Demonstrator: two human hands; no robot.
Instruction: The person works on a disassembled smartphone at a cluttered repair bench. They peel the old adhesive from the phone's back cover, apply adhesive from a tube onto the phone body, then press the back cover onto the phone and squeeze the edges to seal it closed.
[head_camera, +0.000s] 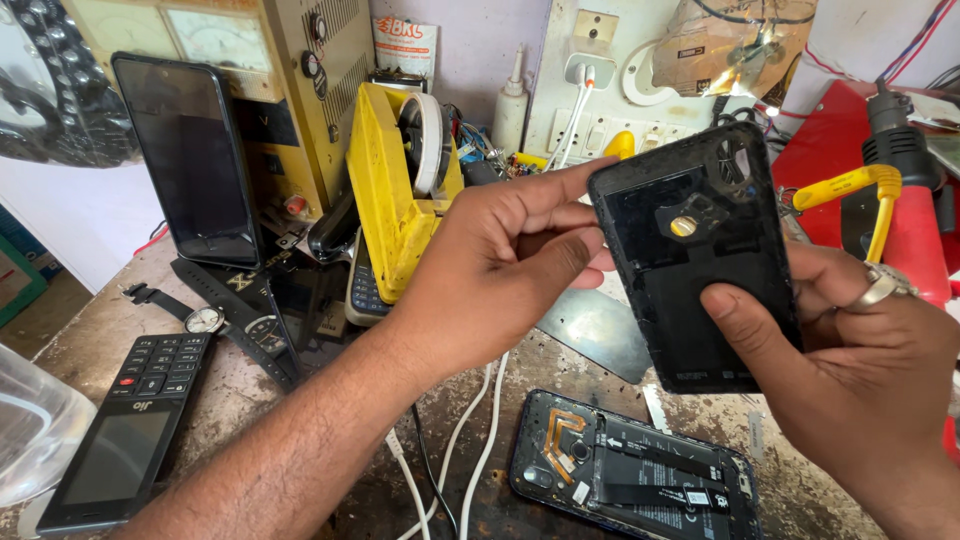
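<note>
Head view, centre right: right hand (860, 370) grips the black phone back cover (700, 260), left hand (500, 265) pinching its upper edge; opened phone (635, 475) below. Inspection step, I'd judge; refitting calls for careful alignment.

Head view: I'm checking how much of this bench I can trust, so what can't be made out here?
- Back cover: outer face turned away; right hand hides its right edge.
- Opened phone: lower part cut off by the bottom edge.
- Left hand: fingertips hidden behind the cover.
- Keypad phone: bottom end cut off by the frame.
- Grey plate: partly hidden by the left hand and the cover.
</note>
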